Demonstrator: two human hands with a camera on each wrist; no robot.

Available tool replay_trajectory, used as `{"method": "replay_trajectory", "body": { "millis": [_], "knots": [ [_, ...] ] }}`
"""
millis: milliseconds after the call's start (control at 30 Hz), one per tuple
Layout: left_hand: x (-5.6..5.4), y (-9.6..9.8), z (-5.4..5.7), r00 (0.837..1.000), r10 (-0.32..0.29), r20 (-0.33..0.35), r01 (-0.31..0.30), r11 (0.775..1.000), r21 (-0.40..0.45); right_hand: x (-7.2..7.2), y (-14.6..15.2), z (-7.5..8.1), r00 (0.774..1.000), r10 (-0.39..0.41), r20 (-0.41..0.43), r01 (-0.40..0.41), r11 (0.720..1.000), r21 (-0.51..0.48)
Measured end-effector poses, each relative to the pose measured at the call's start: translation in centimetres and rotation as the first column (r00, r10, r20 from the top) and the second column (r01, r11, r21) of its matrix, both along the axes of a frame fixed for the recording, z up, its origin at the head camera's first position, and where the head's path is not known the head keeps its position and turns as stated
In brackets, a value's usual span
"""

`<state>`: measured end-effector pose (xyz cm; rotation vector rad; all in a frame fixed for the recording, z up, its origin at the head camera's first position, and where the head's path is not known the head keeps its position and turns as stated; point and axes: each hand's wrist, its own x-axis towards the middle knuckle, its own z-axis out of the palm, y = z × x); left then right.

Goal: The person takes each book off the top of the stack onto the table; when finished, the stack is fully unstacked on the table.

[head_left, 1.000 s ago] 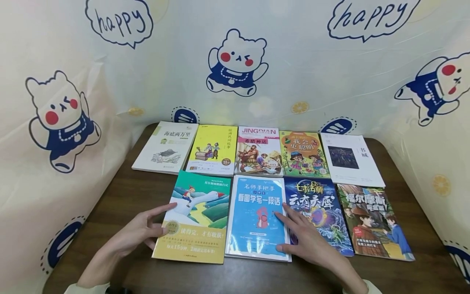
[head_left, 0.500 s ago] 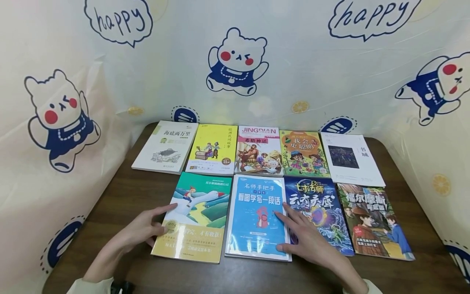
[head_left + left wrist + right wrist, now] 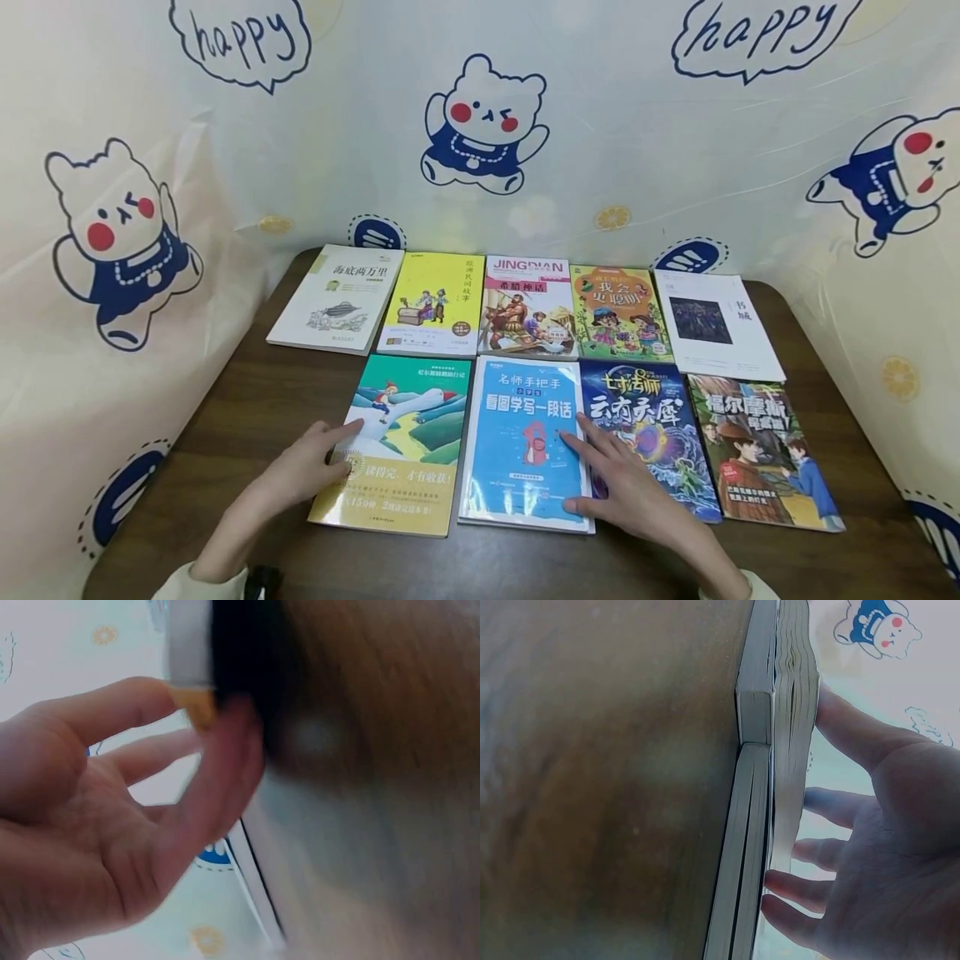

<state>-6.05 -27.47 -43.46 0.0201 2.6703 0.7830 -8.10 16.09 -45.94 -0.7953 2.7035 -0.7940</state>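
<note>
In the head view, my left hand [image 3: 303,462] is at the left edge of a green and gold storybook [image 3: 408,442]. Its index finger lies on the cover, with the thumb over the gold part. The left wrist view shows curled fingers [image 3: 225,769] at the book's edge, above a dark gap over the table; the hand seems to pinch that edge. My right hand [image 3: 626,483] rests with spread fingers on the right side of a blue workbook [image 3: 498,450]. Its wrist overlaps the purple-blue book [image 3: 660,433]. In the right wrist view, fingertips touch the top of the books.
Behind stands a row of several books, from a white one [image 3: 337,296] through a yellow one [image 3: 435,300] to another white one [image 3: 720,325]. A detective book [image 3: 765,458] lies at front right. The dark wooden table [image 3: 420,571] meets a printed cloth [image 3: 585,100].
My left hand has moved slightly right, further over the green and gold storybook. That book's top edge has shifted a little toward me. The right hand stays on the blue workbook.
</note>
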Motion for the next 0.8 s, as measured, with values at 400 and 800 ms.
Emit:
{"method": "replay_trajectory", "body": {
  "millis": [400, 800],
  "knots": [
    [1.1, 2.7, -0.1, 0.986, -0.029, -0.162, -0.025, 0.945, -0.325, 0.0, -0.1, 0.0, 1.0, 0.001, 0.0, -0.001, 1.0, 0.013],
    [1.4, 3.3, -0.5, 0.972, -0.096, -0.217, 0.002, 0.918, -0.398, 0.0, 0.0, -0.1, 1.0, 0.006, -0.021, -0.006, 1.0, 0.0]
  ]
}}
